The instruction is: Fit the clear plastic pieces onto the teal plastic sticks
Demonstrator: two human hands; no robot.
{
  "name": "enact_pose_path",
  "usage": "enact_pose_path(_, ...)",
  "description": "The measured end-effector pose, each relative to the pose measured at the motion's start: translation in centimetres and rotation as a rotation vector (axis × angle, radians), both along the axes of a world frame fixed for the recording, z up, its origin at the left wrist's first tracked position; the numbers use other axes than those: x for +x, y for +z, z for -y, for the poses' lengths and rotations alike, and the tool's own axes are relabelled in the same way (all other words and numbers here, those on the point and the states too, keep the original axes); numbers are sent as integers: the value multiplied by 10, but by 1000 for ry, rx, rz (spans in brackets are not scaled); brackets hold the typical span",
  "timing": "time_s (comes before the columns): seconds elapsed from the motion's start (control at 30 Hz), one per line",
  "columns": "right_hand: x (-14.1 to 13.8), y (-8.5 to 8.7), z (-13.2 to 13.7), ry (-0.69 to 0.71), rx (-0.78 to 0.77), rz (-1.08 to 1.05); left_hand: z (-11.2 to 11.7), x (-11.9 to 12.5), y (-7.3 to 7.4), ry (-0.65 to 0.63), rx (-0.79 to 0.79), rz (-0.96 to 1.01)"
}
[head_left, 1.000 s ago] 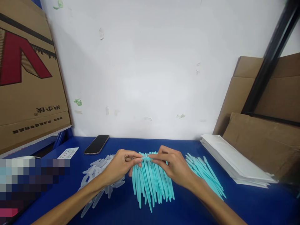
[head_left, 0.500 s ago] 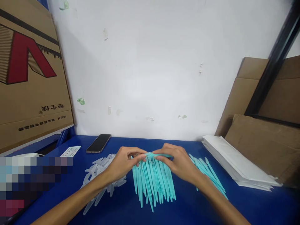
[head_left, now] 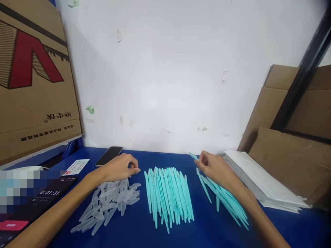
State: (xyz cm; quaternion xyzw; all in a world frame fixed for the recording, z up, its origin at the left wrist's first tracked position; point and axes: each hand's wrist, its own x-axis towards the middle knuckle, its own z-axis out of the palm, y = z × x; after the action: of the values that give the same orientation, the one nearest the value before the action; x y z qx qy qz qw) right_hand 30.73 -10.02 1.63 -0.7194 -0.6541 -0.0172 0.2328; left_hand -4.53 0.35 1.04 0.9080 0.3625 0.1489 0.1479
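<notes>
Left hand point(head_left: 121, 167), thumb and fingertip pressed together with nothing visible between them, hangs just past the clear pieces point(head_left: 112, 199), while the right hand point(head_left: 213, 167) pinches a teal stick point(head_left: 193, 156) near the far end of the right pile point(head_left: 229, 199). With only a short end showing, that stick could twist or slip if the pinch is loose. Either hand sweeping low could scatter the pieces beneath, even into the middle pile point(head_left: 169, 198).

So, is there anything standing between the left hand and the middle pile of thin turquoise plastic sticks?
Nothing visible does. Between the left hand and the middle pile only a gap of blue tabletop shows; the translucent plastic pieces lie lower in view.
</notes>
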Motion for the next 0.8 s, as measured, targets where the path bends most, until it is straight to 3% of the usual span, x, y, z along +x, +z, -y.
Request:
enact_pose_path(0.27,-2,-17,-2,21,-361,194,9,3,-8,-48,-199,-105)
enact_pose_path(0.47,-13,-21,1,-16,-498,229,9,7,-10,-32,-307,-160)
enact_pose_path(0.63,-13,-12,5,-49,-555,236,14,13,-8,0,-189,-140)
enact_pose_path(0.8,-22,-2,12,-83,-445,276,14,16,-8,55,-39,-53)
